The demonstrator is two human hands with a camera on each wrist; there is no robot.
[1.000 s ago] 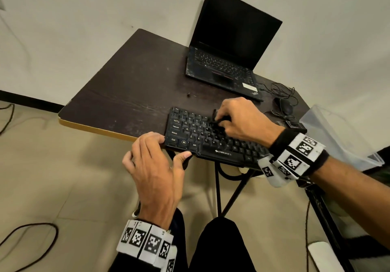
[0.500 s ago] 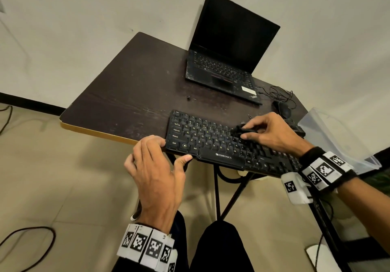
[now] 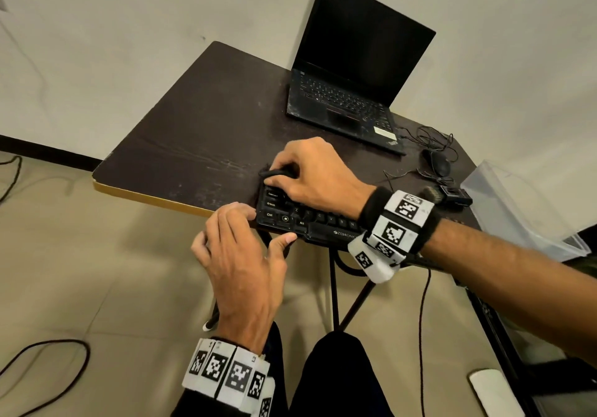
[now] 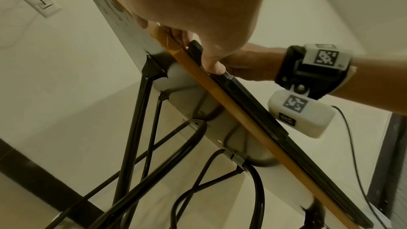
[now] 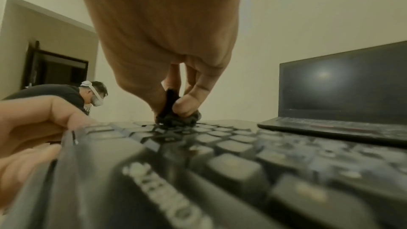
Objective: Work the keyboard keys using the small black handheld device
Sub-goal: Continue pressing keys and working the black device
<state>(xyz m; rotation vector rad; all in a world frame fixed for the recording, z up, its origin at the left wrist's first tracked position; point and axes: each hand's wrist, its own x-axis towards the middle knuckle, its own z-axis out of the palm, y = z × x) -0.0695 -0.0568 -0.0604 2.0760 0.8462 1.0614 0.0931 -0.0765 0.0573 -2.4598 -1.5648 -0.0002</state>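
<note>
From the head view, your right hand (image 3: pixel 318 175) is over the far left end of the keyboard (image 3: pixel 326 222), and its fingers are curled around the small black device (image 3: pixel 274 173), which touches the top-left keys. The keyboard lies along the near edge of the table (image 3: pixel 206 132), and its front hangs a little over that edge. Your left hand (image 3: pixel 240 255) holds the left near corner of the keyboard: the fingers are bent at its left end and the thumb presses its front edge. Toward the far edge of the table stands an open laptop (image 3: pixel 349 70) with a dark screen, and a mouse (image 3: pixel 439 162) with a tangled cable lies near the right edge.

From the left wrist view, you see the table from below. The thumb of your left hand (image 4: pixel 198 15) rests on the front edge of the keyboard (image 4: pixel 253 98), just above the yellow table rim.

From the right wrist view, your right hand (image 5: pixel 167 44) pinches the device (image 5: pixel 169 102) between thumb and fingers, and its dark lower end sits on the keys of the keyboard (image 5: pixel 220 154). The left hand (image 5: pixel 30 123) grips the left end of the keyboard. The laptop (image 5: pixel 341 90) is at the right.
</note>
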